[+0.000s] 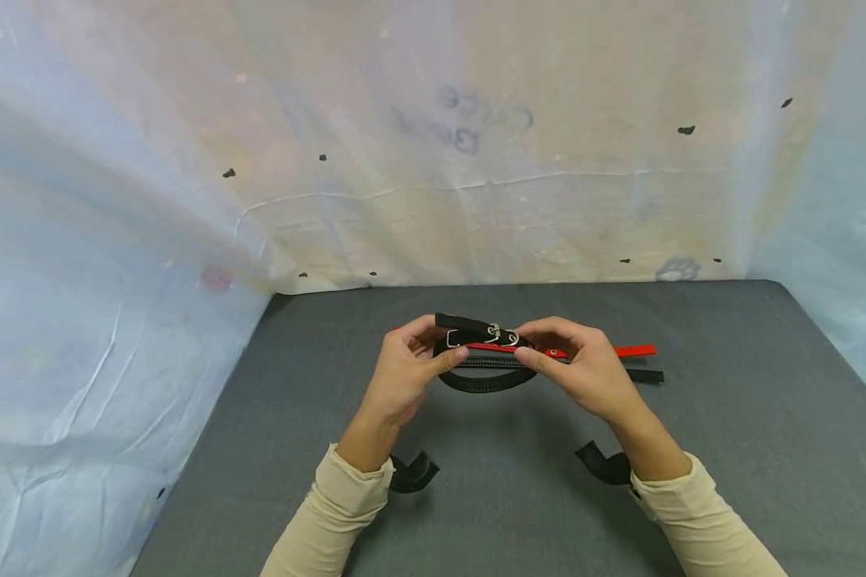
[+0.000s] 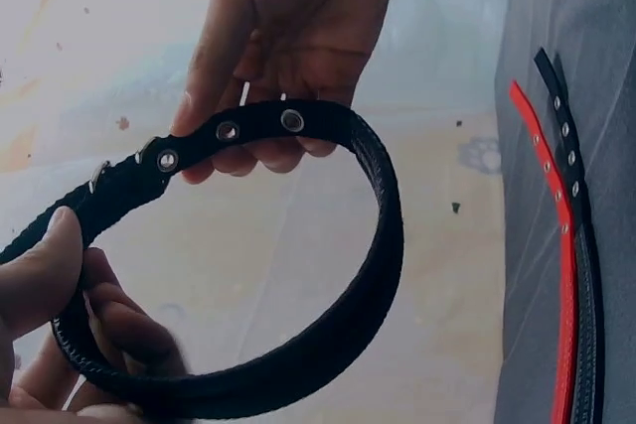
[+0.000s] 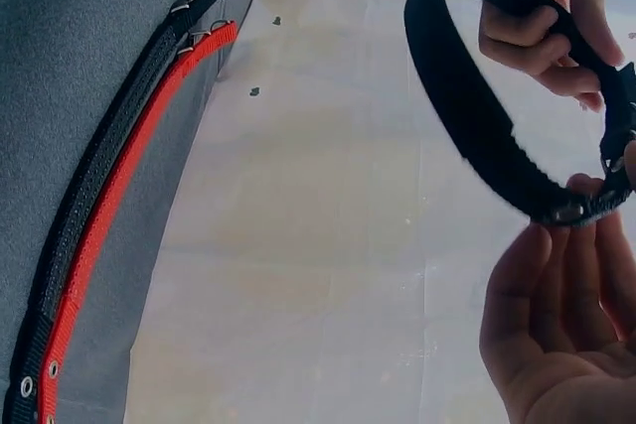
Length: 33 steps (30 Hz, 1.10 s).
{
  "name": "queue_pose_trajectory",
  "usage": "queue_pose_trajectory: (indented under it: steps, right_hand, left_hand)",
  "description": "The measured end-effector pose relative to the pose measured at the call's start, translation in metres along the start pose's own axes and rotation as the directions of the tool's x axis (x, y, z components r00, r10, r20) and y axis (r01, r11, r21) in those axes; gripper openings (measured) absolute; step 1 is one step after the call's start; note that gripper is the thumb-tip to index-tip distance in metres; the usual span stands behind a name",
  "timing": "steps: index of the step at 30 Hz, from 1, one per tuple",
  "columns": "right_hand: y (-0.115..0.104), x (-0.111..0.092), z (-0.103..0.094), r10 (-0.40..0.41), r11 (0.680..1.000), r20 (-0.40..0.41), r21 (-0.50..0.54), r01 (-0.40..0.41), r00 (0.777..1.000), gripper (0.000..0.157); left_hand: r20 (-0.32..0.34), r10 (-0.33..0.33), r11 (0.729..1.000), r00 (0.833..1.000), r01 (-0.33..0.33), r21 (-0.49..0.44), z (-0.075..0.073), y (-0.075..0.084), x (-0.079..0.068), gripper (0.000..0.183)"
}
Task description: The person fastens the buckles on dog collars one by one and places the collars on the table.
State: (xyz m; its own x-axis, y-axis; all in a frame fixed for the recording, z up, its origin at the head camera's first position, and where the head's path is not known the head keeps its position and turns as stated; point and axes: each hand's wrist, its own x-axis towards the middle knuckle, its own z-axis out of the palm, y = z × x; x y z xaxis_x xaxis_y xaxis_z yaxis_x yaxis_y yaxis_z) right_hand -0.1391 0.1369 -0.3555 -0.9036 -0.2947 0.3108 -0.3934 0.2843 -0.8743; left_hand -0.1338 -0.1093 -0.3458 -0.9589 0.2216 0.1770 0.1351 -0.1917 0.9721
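A black collar (image 1: 485, 386), bent round into a loop, is held above the table between both hands. Its metal buckle (image 1: 495, 330) and rings are at the top, with the strap running through. The left hand (image 1: 398, 375) pinches the loop's left side, its thumb near the buckle frame in the left wrist view. On the other side, the right hand (image 1: 586, 370) pinches the strap between thumb and fingers beside the buckle. Metal eyelets (image 2: 291, 120) line the strap near the right fingers. In the right wrist view the collar's wide band (image 3: 452, 86) curves away from the hands.
Behind the hands, a red collar (image 1: 635, 350) and another black collar (image 1: 646, 376) lie side by side on the grey table (image 1: 498, 497). Pale sheeting (image 1: 476, 224) rises at the back and sides. Black bands (image 1: 414, 473) hang at both wrists.
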Motion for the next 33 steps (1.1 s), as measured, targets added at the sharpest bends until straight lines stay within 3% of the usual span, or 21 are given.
queue_pose_trajectory:
  steps: [5,12,17,21,27,30,33]
  right_hand:
    - [-0.0002,-0.0006,-0.0019,-0.007,0.999,0.015,-0.031,0.008,1.000,0.024]
    - [-0.0013,-0.0003,-0.0023,-0.016,0.999,0.008,-0.036,0.016,1.000,0.025]
    - [-0.0011,-0.0012,-0.0038,-0.002,0.998,0.000,-0.064,0.002,1.000,0.025]
    - [0.0005,-0.0015,-0.0048,0.003,0.997,0.043,-0.073,0.001,0.999,0.025]
    - [0.0017,-0.0017,-0.0046,-0.079,0.995,0.094,-0.058,0.085,0.992,0.039]
    - [-0.0002,-0.0024,-0.0027,-0.117,0.993,0.085,-0.020,0.120,0.989,0.048]
    - [-0.0024,-0.0028,0.0013,-0.142,0.990,0.055,0.012,0.141,0.988,0.048]
  left_hand:
    - [-0.039,0.010,1.000,0.999,-0.010,0.002,0.0023,-0.0024,0.0004,0.035]
    - [-0.099,-0.041,0.998,0.994,0.036,-0.049,0.0012,-0.0033,0.0003,0.039]
    - [-0.091,-0.052,0.998,0.994,0.049,-0.035,0.0011,-0.0038,0.0014,0.045]
    - [-0.089,-0.029,1.000,0.996,0.029,-0.007,0.0016,-0.0039,0.0014,0.045]
    - [-0.069,0.004,1.000,0.998,-0.003,0.025,0.0033,-0.0028,-0.0009,0.049]
    - [-0.058,0.013,0.999,0.998,-0.010,0.042,0.0046,-0.0037,-0.0012,0.047]
    - [-0.043,0.010,0.998,0.999,-0.007,0.064,0.0067,-0.0057,-0.0012,0.042]
